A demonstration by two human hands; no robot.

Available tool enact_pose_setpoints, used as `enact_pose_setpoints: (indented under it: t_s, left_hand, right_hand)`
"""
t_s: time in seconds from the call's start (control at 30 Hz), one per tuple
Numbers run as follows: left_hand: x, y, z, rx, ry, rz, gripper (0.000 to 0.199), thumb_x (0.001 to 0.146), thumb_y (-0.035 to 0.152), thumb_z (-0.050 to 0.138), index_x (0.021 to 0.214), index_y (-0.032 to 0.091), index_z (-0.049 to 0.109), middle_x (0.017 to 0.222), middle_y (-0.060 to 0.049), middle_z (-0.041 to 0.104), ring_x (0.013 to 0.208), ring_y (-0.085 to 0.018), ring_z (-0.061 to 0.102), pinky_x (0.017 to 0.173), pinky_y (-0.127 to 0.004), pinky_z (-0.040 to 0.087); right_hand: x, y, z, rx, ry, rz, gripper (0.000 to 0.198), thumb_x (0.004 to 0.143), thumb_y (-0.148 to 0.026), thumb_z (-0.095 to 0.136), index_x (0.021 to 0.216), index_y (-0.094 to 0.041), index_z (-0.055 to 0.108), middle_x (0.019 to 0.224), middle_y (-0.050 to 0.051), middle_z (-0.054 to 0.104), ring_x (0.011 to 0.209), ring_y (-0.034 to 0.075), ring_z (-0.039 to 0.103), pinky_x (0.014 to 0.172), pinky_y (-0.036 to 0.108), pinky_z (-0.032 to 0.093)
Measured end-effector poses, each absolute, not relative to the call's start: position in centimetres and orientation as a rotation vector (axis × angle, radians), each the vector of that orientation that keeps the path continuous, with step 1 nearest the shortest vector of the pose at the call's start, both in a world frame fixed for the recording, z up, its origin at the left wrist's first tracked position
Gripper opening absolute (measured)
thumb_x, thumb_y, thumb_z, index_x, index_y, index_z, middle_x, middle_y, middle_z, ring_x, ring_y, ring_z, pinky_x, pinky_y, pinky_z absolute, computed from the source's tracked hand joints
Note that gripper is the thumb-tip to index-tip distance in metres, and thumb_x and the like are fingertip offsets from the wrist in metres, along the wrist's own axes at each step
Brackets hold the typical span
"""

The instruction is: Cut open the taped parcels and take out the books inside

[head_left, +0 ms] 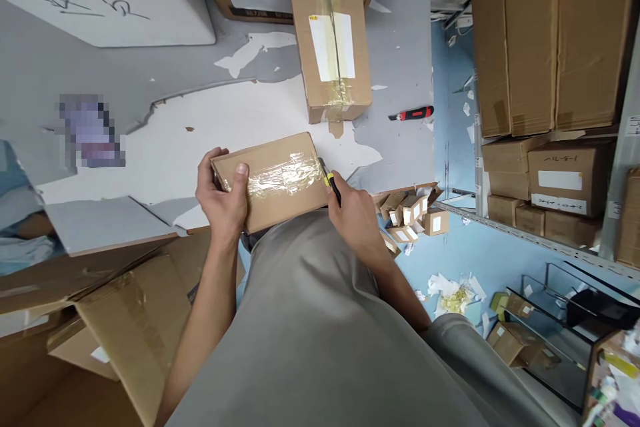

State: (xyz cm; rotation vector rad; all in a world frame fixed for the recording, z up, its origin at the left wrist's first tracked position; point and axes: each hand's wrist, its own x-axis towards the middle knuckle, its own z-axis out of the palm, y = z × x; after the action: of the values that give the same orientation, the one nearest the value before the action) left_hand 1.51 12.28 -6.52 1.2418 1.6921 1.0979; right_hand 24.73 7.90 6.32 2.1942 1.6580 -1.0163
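Observation:
A small brown cardboard box with shiny clear tape across its top is at the table's near edge, close to my body. My left hand grips its left end, thumb on top and fingers round the side. In my right hand is a black and yellow utility knife, its tip at the box's right end by the tape. Whether the blade is in the tape I cannot tell. Farther back stands a larger taped carton with a white label. A red and black utility knife lies to its right.
The grey tabletop has torn white patches. A white box with handwriting stands back left, near a pixelated object. Open cartons sit lower left. Shelved cartons are at right; small boxes and paper scraps lie on the blue floor.

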Motion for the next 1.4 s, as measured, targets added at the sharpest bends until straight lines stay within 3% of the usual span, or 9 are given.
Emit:
enact_pose_setpoints:
  t_s: [0.23,0.43,0.63,0.83,1.0,1.2,1.4]
  left_hand:
    - [1.8,11.9,-6.2,1.280,1.694,1.097,0.057,0.100,0.061,0.083,0.137,0.020,0.071,0.144,-0.012,0.073,0.132,-0.031,0.070,0.124,-0.049,0.055]
    - [2.3,11.8,-6.5,1.287,1.777,1.088,0.051,0.099,0.062,0.080,0.132,0.024,0.070,0.139,-0.012,0.074,0.130,-0.031,0.073,0.121,-0.047,0.058]
    - [2.3,11.6,-6.8,1.324,1.793,1.061,0.051,0.098,0.060,0.077,0.132,0.023,0.068,0.139,-0.013,0.075,0.130,-0.030,0.073,0.120,-0.047,0.059]
    - [2.3,11.5,-6.9,1.327,1.808,1.067,0.049,0.098,0.058,0.077,0.131,0.023,0.068,0.139,-0.013,0.075,0.130,-0.030,0.073,0.120,-0.045,0.059]
    - [2.3,11.5,-6.9,1.340,1.800,1.069,0.049,0.098,0.059,0.077,0.130,0.024,0.068,0.139,-0.013,0.075,0.129,-0.030,0.073,0.120,-0.046,0.059]
    - [2.2,11.4,-7.0,1.304,1.760,1.089,0.055,0.097,0.061,0.080,0.133,0.022,0.066,0.139,-0.014,0.073,0.132,-0.031,0.071,0.125,-0.048,0.055]
    - [2.3,11.3,-6.9,1.318,1.800,1.048,0.055,0.097,0.063,0.078,0.133,0.023,0.067,0.140,-0.013,0.074,0.131,-0.030,0.072,0.122,-0.046,0.057]
  right_hand:
    - [23.6,9.8,5.9,2.132,1.638,-0.950,0.050,0.118,-0.016,0.042,0.166,-0.009,0.054,0.118,0.021,0.087,0.111,0.032,0.085,0.093,0.038,0.063]
    - [23.1,8.5,6.7,2.091,1.598,-0.974,0.054,0.115,-0.007,0.042,0.168,-0.007,0.050,0.113,0.020,0.087,0.109,0.031,0.086,0.090,0.036,0.065]
    - [23.4,8.0,6.7,2.130,1.590,-0.973,0.046,0.115,-0.009,0.039,0.157,-0.009,0.060,0.114,0.021,0.086,0.110,0.032,0.086,0.090,0.037,0.066]
    - [23.4,7.3,6.8,2.078,1.573,-1.017,0.056,0.113,-0.006,0.042,0.168,-0.007,0.050,0.109,0.020,0.086,0.109,0.031,0.087,0.090,0.037,0.066]
    - [23.3,6.9,7.1,2.094,1.604,-0.976,0.054,0.112,-0.004,0.040,0.165,-0.007,0.053,0.111,0.020,0.087,0.111,0.030,0.087,0.090,0.035,0.066]
    - [23.3,5.6,7.3,2.065,1.606,-0.972,0.061,0.114,-0.005,0.041,0.174,-0.007,0.042,0.111,0.019,0.088,0.109,0.029,0.088,0.089,0.033,0.067]
    - [23.0,4.3,8.2,2.056,1.588,-0.978,0.060,0.114,-0.005,0.041,0.174,-0.009,0.045,0.119,0.021,0.087,0.107,0.029,0.088,0.087,0.034,0.068]
